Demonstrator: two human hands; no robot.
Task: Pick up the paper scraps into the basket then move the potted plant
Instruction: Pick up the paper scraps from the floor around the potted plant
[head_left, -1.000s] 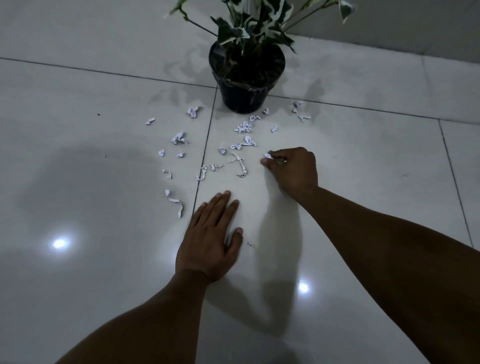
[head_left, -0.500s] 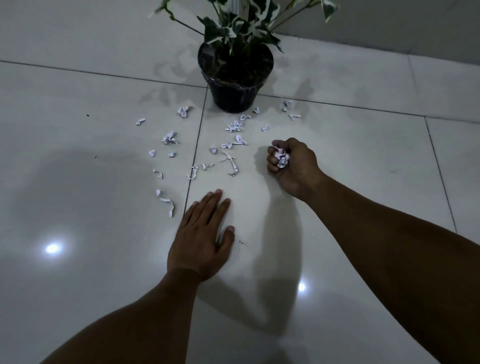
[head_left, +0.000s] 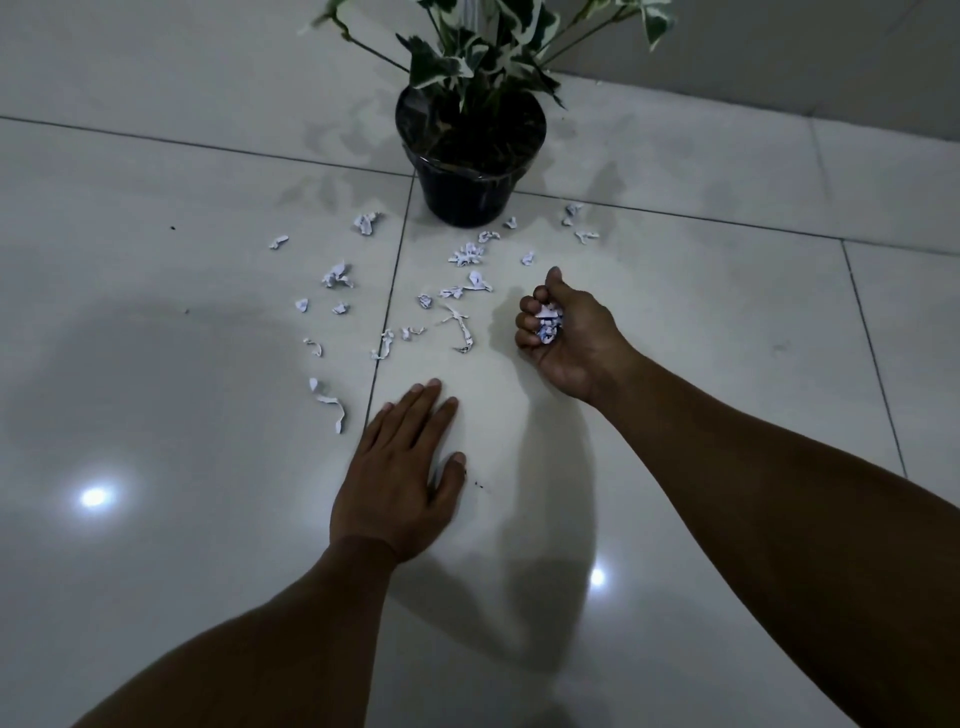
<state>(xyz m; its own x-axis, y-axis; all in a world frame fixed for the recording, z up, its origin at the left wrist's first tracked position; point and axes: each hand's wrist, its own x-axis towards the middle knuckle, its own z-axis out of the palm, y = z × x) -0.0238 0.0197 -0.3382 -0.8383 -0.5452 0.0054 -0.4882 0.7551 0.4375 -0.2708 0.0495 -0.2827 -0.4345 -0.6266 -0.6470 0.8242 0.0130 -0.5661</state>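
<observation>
Clutching a small wad of gathered white paper scraps (head_left: 548, 322), the right hand (head_left: 569, 338) curls its grip shut around them; the left hand (head_left: 397, 478) lies spread flat on the pale tiled floor (head_left: 156, 415). Many torn white scraps (head_left: 415, 291) remain scattered before the black plastic potted plant (head_left: 470, 156), which looks unmoved; no basket shows.

Bare floor tiles (head_left: 701, 322) right of scraps (head_left: 457, 332); potted plant (head_left: 470, 176) behind.

Glossy pale tiled floor (head_left: 675, 322), scattered paper scraps (head_left: 467, 254), black potted plant (head_left: 467, 187), left hand (head_left: 400, 483) resting flat
</observation>
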